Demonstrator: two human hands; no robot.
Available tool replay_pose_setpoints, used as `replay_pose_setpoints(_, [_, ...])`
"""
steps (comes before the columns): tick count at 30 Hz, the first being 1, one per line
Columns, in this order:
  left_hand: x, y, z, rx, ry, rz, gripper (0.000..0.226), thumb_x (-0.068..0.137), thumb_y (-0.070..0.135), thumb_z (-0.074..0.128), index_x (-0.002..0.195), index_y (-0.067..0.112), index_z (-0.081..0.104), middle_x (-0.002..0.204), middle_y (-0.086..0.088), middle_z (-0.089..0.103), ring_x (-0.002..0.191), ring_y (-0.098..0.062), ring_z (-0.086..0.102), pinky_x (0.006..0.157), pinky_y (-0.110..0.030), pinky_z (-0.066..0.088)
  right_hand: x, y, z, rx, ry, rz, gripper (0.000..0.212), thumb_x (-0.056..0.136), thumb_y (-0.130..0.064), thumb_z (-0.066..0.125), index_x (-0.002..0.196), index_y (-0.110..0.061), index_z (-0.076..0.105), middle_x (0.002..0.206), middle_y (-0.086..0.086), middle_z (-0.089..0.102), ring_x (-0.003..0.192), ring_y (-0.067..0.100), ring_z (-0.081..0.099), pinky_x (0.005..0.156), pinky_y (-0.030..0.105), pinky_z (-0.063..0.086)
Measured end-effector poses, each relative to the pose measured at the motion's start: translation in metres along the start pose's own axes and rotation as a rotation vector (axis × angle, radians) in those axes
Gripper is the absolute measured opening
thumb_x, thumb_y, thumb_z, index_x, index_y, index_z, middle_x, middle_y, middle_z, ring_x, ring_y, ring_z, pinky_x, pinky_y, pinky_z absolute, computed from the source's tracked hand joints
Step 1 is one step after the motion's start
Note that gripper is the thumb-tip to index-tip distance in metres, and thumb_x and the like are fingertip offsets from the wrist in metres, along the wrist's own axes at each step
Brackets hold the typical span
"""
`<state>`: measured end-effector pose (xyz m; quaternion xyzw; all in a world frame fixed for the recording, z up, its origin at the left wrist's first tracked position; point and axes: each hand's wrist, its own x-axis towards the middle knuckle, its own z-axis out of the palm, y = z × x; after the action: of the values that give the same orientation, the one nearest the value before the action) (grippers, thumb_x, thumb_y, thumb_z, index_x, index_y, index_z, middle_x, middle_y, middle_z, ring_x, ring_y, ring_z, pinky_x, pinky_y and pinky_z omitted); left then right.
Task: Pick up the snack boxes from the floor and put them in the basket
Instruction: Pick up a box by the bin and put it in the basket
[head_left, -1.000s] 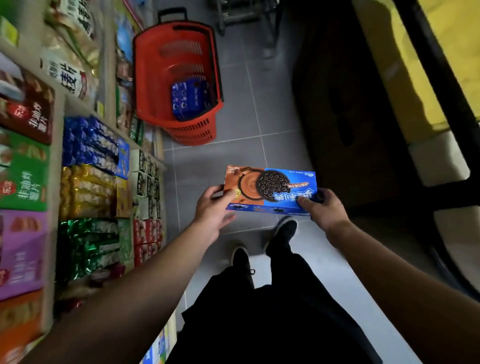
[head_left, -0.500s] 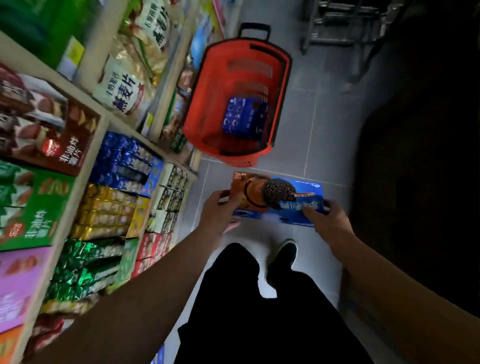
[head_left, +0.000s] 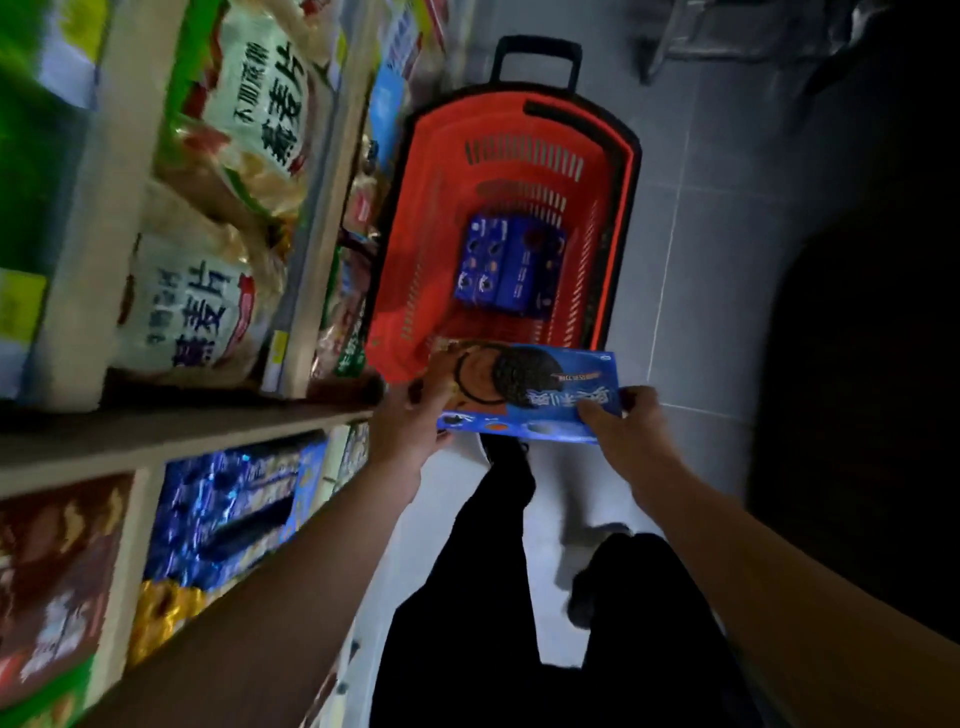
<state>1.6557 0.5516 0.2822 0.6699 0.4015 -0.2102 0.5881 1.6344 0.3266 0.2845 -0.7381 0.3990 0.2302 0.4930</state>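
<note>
As seen from the head camera: a person looks down a shop aisle at their own two arms and dark trousers.
Held item: a flat blue and orange cookie box (head_left: 530, 389) with a big dark sandwich cookie printed on it, held level between both hands.
Left hand (head_left: 410, 431): grips the orange end of the box, fingers curled under it and thumb on top.
Right hand (head_left: 623, 426): grips the blue end, thumb pressed on the top face, fingers wrapped behind the edge.
Basket: a red plastic shopping basket (head_left: 415, 312) with a black pull handle stands on the floor just beyond the grip; the far edge of the held box overlaps its near rim.
Inside the basket: blue cookie boxes (head_left: 506, 267) lie at the bottom, well beyond the hands.
Left of the grip: shop shelves (head_left: 171, 441) carrying oat flake bags (head_left: 202, 306) above and shiny blue packs (head_left: 228, 509) below.
Floor: grey tiles (head_left: 711, 260), stretching to the right of the grip.
</note>
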Motion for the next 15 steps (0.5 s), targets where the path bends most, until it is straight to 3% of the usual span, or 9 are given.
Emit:
replay_pose_setpoints(2, [0.038,0.017,0.0,0.017,0.044,-0.024,0.035,0.08,0.051,0.073,0.092,0.02,0.065,0.086,0.0,0.066,0.082,-0.017,0.067,0.062,-0.031,0.056,0.028,-0.015,0.024,0.016,0.011,0.036,0.041,0.085,-0.032,0.072,0.114,-0.012,0.05,0.098,0.001,0.057,0.071,0.012,0.051,0.055,0.024,0.036])
replay_pose_setpoints(6, [0.112,0.029,0.001,0.135,0.148,-0.017,0.053,0.072,0.068,0.07,0.077,0.017,0.059,0.069,-0.001,0.059,0.066,-0.018,0.066,0.059,-0.036,0.059,0.084,-0.031,0.072,0.054,-0.05,0.115,0.045,0.08,-0.038,0.074,0.113,-0.016,0.055,0.097,-0.003,0.064,0.081,0.017,0.059,0.057,0.022,0.039])
replay_pose_setpoints(8, [0.152,0.021,0.002,0.174,0.212,-0.025,0.06,0.065,0.077,0.067,0.078,0.019,0.061,0.072,-0.003,0.065,0.068,-0.021,0.069,0.066,-0.047,0.061,0.115,-0.036,0.095,0.056,-0.108,0.161,0.053,0.071,-0.044,0.07,0.117,-0.021,0.058,0.097,-0.003,0.069,0.083,0.019,0.066,0.063,0.025,0.047])
replay_pose_setpoints(10, [0.197,0.003,0.008,0.192,0.243,-0.045,0.054,0.063,0.079,0.065,0.078,0.027,0.064,0.08,-0.004,0.069,0.08,-0.027,0.071,0.075,-0.054,0.059,0.156,-0.032,0.12,0.04,-0.151,0.205,0.057,0.068,-0.043,0.066,0.12,-0.022,0.059,0.099,0.0,0.07,0.083,0.021,0.068,0.069,0.035,0.055])
replay_pose_setpoints(12, [0.233,-0.013,0.017,0.178,0.269,-0.061,0.041,0.068,0.069,0.063,0.076,0.029,0.062,0.09,-0.004,0.069,0.091,-0.029,0.069,0.083,-0.054,0.056,0.191,-0.026,0.14,0.04,-0.158,0.248,0.042,0.077,-0.034,0.069,0.114,-0.019,0.06,0.099,0.005,0.07,0.084,0.022,0.066,0.073,0.038,0.054])
replay_pose_setpoints(15, [0.29,-0.048,0.035,0.198,0.293,-0.093,0.048,0.063,0.076,0.059,0.077,0.03,0.058,0.093,-0.006,0.068,0.09,-0.029,0.069,0.083,-0.052,0.056,0.247,-0.007,0.168,0.028,-0.128,0.331,0.029,0.083,-0.026,0.068,0.108,-0.015,0.057,0.1,0.009,0.066,0.087,0.025,0.064,0.08,0.041,0.054])
